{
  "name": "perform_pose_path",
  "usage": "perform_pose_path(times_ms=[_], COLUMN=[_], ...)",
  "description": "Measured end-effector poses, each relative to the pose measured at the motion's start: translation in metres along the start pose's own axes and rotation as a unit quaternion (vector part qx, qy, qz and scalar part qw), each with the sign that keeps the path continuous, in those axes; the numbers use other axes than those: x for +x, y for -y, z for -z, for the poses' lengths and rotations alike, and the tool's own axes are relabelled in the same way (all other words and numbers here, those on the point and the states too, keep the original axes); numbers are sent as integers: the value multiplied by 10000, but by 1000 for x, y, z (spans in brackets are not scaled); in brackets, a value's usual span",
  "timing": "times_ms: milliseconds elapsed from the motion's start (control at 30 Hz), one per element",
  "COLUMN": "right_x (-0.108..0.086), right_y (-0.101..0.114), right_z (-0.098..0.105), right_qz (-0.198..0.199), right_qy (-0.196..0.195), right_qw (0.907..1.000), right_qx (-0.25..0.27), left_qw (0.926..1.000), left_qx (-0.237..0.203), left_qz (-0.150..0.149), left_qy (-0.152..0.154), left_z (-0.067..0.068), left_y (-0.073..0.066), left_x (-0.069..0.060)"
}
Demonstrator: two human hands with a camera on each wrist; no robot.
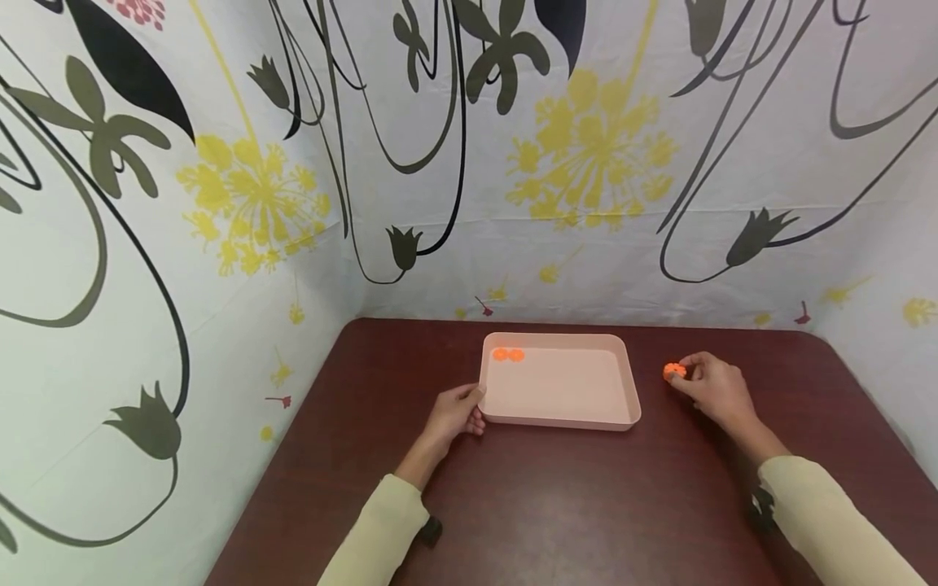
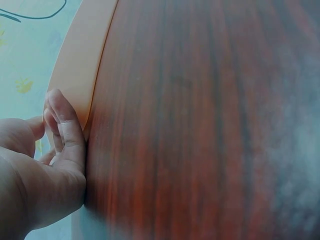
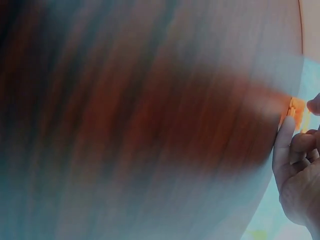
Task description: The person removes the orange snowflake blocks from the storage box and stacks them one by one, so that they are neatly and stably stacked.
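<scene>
A shallow peach-coloured tray (image 1: 560, 391) lies on the table. My left hand (image 1: 453, 413) grips its near left corner, thumb at the rim and fingers against the outer wall; the left wrist view shows this hand (image 2: 55, 155) at the tray's side wall (image 2: 82, 65). Two small orange flower-shaped pieces (image 1: 509, 355) lie side by side in the tray's far left corner. Off to the right of the tray, my right hand (image 1: 718, 395) pinches another orange flower-shaped piece (image 1: 674, 371) between thumb and fingers, at the table surface. In the right wrist view, that piece (image 3: 297, 112) is partly hidden by the fingers.
The dark reddish-brown table (image 1: 572, 505) reaches to a patterned cloth (image 1: 469, 187) hanging behind it and along both sides. Table surface separates the tray's right wall from the right hand.
</scene>
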State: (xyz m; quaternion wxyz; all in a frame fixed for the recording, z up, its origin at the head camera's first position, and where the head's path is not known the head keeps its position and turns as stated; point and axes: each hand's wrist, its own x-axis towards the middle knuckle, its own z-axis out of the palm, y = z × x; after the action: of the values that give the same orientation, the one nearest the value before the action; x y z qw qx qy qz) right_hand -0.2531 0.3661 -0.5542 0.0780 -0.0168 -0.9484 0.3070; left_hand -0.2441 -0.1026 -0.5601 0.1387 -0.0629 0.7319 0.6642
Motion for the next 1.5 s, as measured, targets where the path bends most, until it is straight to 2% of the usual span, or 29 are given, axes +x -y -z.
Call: perform_pose_path(times_ms=[433,600,767,867,1167,1333,1500], right_x=[0,3,5,5,4,7,12], right_y=[0,7,33,55,111,130,144], right_z=[0,-1,-2,-7,-33,-50,-68], right_qz=[88,267,607,801,1287,1290,1404], right_qy=[7,-319,-807,-849,-573,-388,-401], right_qw=[9999,9988,9947,9932,9870,9854,9839], right_qx=[-116,-257,-188,44,767,1041,1028], left_qw=[10000,10000,10000,10000,10000,10000,10000], left_qx=[8,-13,5,-4,4,-2,16], left_qz=[-69,-74,-49,-28,8,35,12], left_qy=[23,26,-4,-11,-40,-61,-64], left_z=[0,0,1,1,0,0,0], left_y=[0,0,0,0,1,1,2], left_x=[-1,-2,-1,-1,0,0,0])
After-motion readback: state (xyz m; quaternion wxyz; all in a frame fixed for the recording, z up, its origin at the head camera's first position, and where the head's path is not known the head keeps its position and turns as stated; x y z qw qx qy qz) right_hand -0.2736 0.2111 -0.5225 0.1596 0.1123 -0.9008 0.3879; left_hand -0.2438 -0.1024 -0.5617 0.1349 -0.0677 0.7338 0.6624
